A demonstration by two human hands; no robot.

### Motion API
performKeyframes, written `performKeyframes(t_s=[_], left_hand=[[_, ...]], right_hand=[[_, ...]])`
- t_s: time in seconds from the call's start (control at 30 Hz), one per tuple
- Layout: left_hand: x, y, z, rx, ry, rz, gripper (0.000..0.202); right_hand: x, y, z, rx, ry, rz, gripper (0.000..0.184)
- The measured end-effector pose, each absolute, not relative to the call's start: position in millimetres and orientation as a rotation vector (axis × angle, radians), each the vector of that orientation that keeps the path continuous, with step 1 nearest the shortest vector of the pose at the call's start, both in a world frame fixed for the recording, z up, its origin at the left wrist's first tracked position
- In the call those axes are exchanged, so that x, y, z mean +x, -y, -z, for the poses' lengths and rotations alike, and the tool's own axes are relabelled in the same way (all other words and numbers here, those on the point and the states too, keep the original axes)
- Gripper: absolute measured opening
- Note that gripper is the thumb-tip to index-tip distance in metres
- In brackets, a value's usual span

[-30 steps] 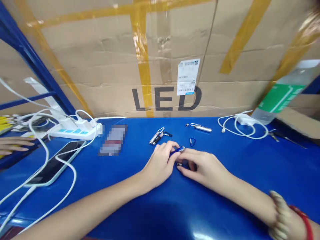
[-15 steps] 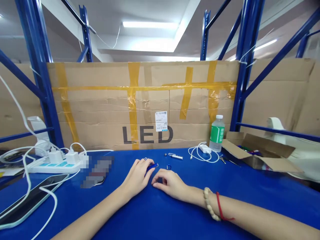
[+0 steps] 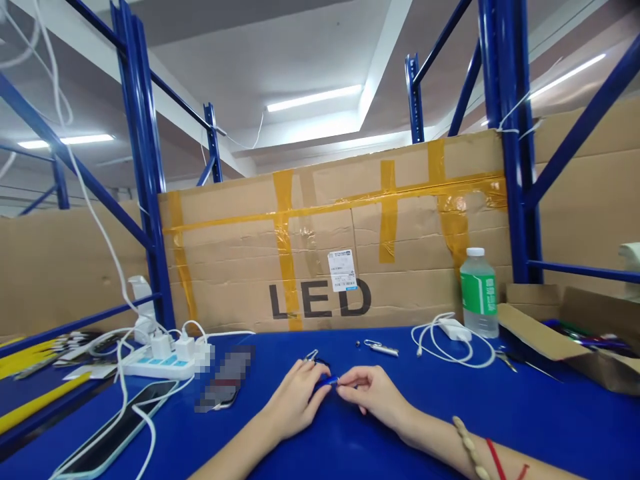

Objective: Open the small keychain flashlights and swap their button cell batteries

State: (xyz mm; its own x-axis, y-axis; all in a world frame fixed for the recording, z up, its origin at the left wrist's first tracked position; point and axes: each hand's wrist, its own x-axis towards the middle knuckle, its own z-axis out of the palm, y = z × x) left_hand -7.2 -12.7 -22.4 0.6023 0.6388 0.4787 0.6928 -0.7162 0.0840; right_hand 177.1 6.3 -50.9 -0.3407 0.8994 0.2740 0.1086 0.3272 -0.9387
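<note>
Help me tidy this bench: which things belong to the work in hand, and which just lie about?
In hand: small blue torch, held between left hand and right hand; likely the silver torch beyond them.
Lying about: power strip, phone, water bottle, white charger.

At the middle of the table (image 3: 500,420), the left hand (image 3: 295,401) and right hand (image 3: 374,395) met fingertip to fingertip, a small flashlight (image 3: 329,381) held between them. Keychain flashlights (image 3: 312,357) lay just behind the left hand, with another flashlight (image 3: 383,347) farther right. A power strip (image 3: 159,364) sat at left, a phone (image 3: 113,437) before it. At right, a charger (image 3: 453,329) lay in front of a water bottle (image 3: 479,293), beside an open carton (image 3: 550,340). A cardboard sheet (image 3: 410,267) stood behind it all.
</note>
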Motion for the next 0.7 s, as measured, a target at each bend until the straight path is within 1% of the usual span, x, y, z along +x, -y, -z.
performKeyframes(t_s=[0.13, 0.23, 0.37, 0.5, 0.7], left_hand=[[-9.2, 10.1, 23.8, -2.692, 1.248, 0.827, 0.017], [-10.4, 6.7, 26.6, -2.705, 1.262, 0.893, 0.015], [-12.4, -2.4, 31.3, -2.709, 1.232, 0.84, 0.015], [-14.3, -13.0, 39.4, -2.754, 1.194, 0.774, 0.014], [-14.6, -22.1, 54.3, -2.715, 1.2, 1.052, 0.013]], right_hand=[[173.2, -9.8, 47.9, -0.915, 1.504, -1.235, 0.046], [171.9, -13.1, 49.8, -0.913, 1.463, -1.277, 0.052], [170.3, -26.5, 62.6, -0.901, 1.501, -1.287, 0.056], [168.7, -40.3, 73.3, -0.949, 1.492, -1.264, 0.065], [172.8, -38.2, 67.6, -0.901, 1.433, -1.321, 0.062]])
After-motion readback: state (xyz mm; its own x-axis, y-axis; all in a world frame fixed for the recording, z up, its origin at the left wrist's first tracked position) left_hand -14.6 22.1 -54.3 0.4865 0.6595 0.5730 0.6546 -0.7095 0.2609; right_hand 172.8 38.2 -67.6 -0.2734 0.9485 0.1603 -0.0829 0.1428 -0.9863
